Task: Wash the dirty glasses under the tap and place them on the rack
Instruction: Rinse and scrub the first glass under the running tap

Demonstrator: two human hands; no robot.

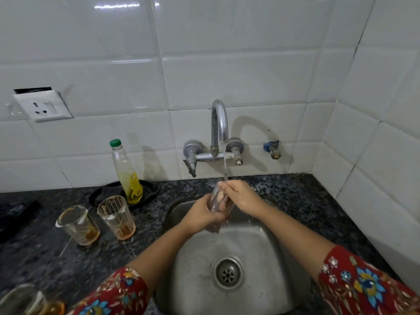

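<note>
Water (225, 165) runs over the glass (217, 200), gripped by the left hand (201, 215), its rim pinched by the right hand (244, 196).

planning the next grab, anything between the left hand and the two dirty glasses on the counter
Nothing visible. Only bare counter and the sink rim lie between the left hand, which grips a glass under the tap, and the two dirty glasses. The bottle stands behind them, off the path.
</note>
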